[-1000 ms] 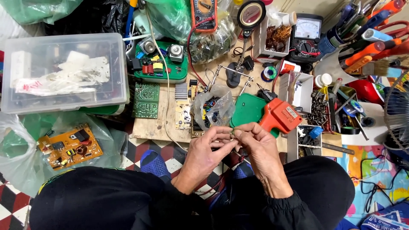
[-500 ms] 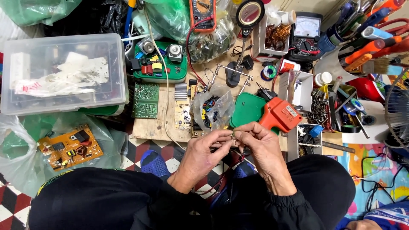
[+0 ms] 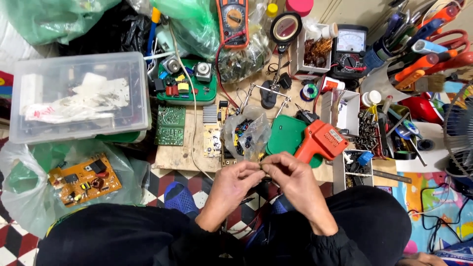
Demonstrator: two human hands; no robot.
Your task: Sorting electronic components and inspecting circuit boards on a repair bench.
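Clear plastic box [image 3: 81, 96]: upper left of the frame, lidded, with white paper scraps inside.
Orange circuit board [image 3: 84, 179]: lower left, lying on a thin plastic bag [image 3: 29, 167].
Green circuit board [image 3: 170, 125]: left of centre, flat on the wooden board [image 3: 182, 152].
Bag of small parts [image 3: 246, 130]: centre, clear and crumpled, just above the hands.
Left hand [image 3: 235, 183]: lower centre, fingers pinched narrow, tips meeting those of the other hand.
Small component [image 3: 261, 164]: centre, a tiny dark piece nipped between the fingertips of both hands; too small to tell its kind.
Right hand [image 3: 289, 177]: just right of the left one, fingers curled tight, thumb and forefinger closed on the same piece.
Orange soldering gun [image 3: 320, 141]: right of centre, resting on a green pad [image 3: 286, 133], just above the right hand.
Analogue meter [image 3: 349, 47]: upper right.
Tool holder [image 3: 423, 44]: far upper right, packed with orange and blue handles.
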